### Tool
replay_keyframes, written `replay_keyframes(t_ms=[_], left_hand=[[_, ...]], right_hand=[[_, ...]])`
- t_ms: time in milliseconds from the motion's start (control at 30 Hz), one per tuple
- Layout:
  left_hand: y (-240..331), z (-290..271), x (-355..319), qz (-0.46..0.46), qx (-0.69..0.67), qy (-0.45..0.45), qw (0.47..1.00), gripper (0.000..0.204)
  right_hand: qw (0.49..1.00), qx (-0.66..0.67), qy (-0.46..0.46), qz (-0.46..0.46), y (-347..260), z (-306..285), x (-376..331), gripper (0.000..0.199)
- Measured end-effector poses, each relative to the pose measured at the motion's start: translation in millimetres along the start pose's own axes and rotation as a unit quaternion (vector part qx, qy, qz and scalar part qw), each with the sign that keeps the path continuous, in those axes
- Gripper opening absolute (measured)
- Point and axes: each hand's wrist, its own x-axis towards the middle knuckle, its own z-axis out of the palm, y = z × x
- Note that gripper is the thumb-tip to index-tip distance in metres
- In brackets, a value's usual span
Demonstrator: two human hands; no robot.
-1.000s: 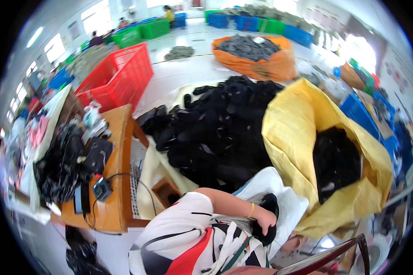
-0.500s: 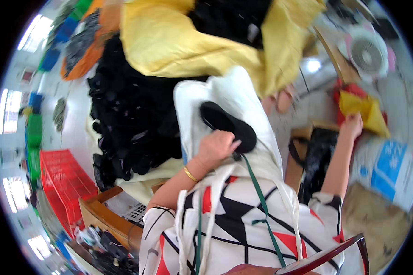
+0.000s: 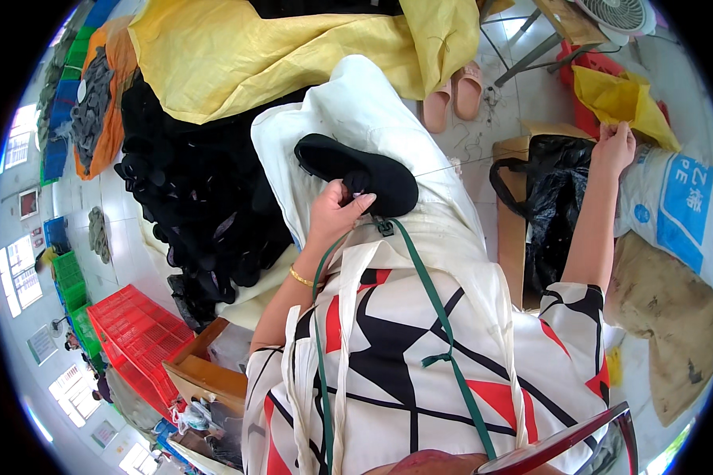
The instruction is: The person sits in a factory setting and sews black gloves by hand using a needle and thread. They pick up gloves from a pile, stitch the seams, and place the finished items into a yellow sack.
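A black cloth shoe [image 3: 384, 184] lies slantwise over the white cloth [image 3: 356, 95] on my lap. My left hand [image 3: 337, 214], with a gold bracelet at the wrist, pinches the shoe's near side between thumb and fingers. Out to the right, my right hand [image 3: 614, 148] is raised with its fingers pressed together, in front of a yellow bag [image 3: 622, 99]. Whatever it pinches is too small to make out. A thin dark line like a thread runs from the shoe's right side toward the right. A green cord [image 3: 428, 293] hangs from my neck, reaching down beside the shoe.
At left rises a heap of black shoe pieces [image 3: 206, 190], beneath a large yellow sheet [image 3: 253, 63]. To the right stand a cardboard box [image 3: 511, 237] with a black plastic bag [image 3: 558, 214] and a white-and-blue sack [image 3: 673, 210]. Pink slippers [image 3: 467, 91], red crates [image 3: 139, 332] and a wooden drawer [image 3: 206, 364] surround me.
The view has shifted, so the surroundings sit differently. My left hand keeps its grip on the shoe, its thumb now lying plainly along the edge. My right hand stays stretched out to the right.
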Motion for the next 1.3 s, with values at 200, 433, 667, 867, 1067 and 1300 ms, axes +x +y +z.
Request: replay_keyframes(t_ms=[200, 433, 667, 867, 1067, 1300], left_hand=[[-7.4, -6.0, -0.1, -0.048, -0.121, 0.022, 0.991, 0.02], [-12.5, -3.6, -3.0, -0.096, -0.274, -0.005, 0.957, 0.024], [-14.2, -3.0, -5.5, -0.096, -0.302, -0.019, 0.948, 0.023], [-10.3, -0.6, -8.4, -0.1, -0.314, -0.006, 0.944, 0.021], [-9.7, 0.3, -8.5, -0.104, -0.312, 0.003, 0.944, 0.021], [-11.3, -0.7, -6.5, -0.108, -0.31, 0.001, 0.945, 0.021]], right_hand=[[0.998, -0.007, -0.043, 0.034, 14.7, 41.6, -49.6, 0.008], [0.838, -0.137, -0.426, 0.311, 18.9, 111.5, -244.4, 0.012], [0.727, -0.195, -0.649, 0.111, 13.0, 130.0, -324.4, 0.014], [0.703, -0.221, -0.662, 0.135, 9.2, 135.1, -325.9, 0.016], [0.699, -0.229, -0.665, 0.129, 10.8, 134.8, -326.1, 0.017], [0.697, -0.23, -0.669, 0.118, 9.3, 135.7, -324.6, 0.018]])
